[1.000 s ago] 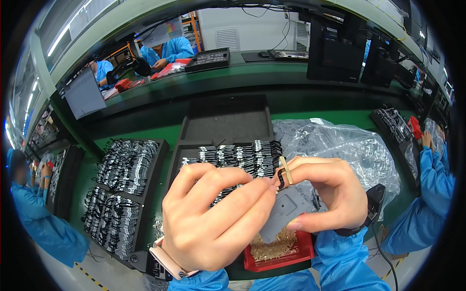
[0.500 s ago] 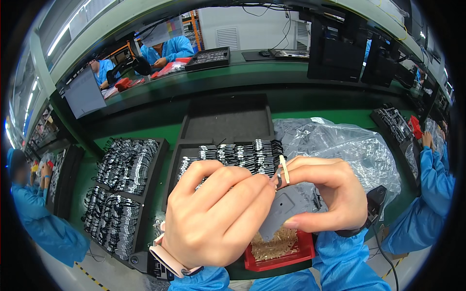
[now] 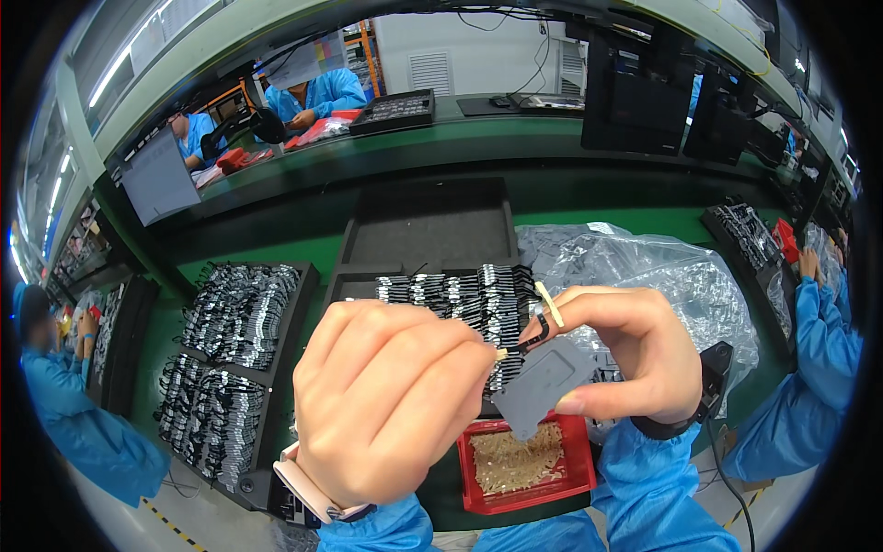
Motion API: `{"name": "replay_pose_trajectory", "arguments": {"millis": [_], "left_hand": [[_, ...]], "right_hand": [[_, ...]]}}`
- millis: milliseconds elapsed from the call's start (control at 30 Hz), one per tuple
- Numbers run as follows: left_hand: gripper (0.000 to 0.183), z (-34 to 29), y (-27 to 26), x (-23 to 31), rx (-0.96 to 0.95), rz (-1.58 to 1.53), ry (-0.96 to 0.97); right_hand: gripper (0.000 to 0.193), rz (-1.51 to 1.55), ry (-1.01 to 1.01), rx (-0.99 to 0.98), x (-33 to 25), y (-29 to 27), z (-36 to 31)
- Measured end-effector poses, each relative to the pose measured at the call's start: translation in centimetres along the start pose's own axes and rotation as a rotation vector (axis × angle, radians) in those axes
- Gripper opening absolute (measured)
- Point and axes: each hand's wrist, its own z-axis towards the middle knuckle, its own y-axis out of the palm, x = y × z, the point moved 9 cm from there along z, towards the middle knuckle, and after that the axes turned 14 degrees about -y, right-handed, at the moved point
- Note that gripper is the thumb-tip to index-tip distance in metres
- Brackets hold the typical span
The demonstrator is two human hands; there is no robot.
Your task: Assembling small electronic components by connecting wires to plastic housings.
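Note:
My right hand (image 3: 648, 354) pinches a flat grey plastic plate (image 3: 552, 377) between thumb and fingers. A short black cable (image 3: 536, 339) curls at the plate's upper left edge, by the right fingertips. Across the right index finger lies a pale yellow strip (image 3: 550, 304). My left hand (image 3: 395, 400) is closed, its back toward me; a tiny pale piece (image 3: 501, 353) shows at its fingertips, next to the cable's end. Below the plate sits a red tray (image 3: 589, 465) holding many small tan pieces (image 3: 515, 460).
Black foam trays of black-and-silver cable parts stand behind my hands (image 3: 441, 290) and at left (image 3: 225, 368). An empty black tray (image 3: 432, 225) lies beyond. Clear plastic bags (image 3: 662, 285) spread at right, near a black bracket with a cable (image 3: 716, 373). Co-workers in blue sit on both sides.
My left hand has drawn slightly left, away from the right fingers. The grey plate has turned, and the black cable and small pale piece now show between the hands.

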Motion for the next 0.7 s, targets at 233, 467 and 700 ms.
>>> {"name": "replay_pose_trajectory", "arguments": {"millis": [233,467,700], "left_hand": [[0.022,0.0,0.8,0.8,-0.023,0.038,0.045],[0.021,0.1,0.3,0.8,0.019,0.037,0.028],[0.024,-0.2,-0.4,1.1,0.107,-0.028,0.075]], "right_hand": [[0.043,0.2,-0.012,-0.03,-0.1,0.6,-0.1],[0.052,0.353,-0.051,0.08,-0.3,0.6,0.0],[0.054,0.423,-0.077,0.145,-0.5,0.7,0.1]]}}
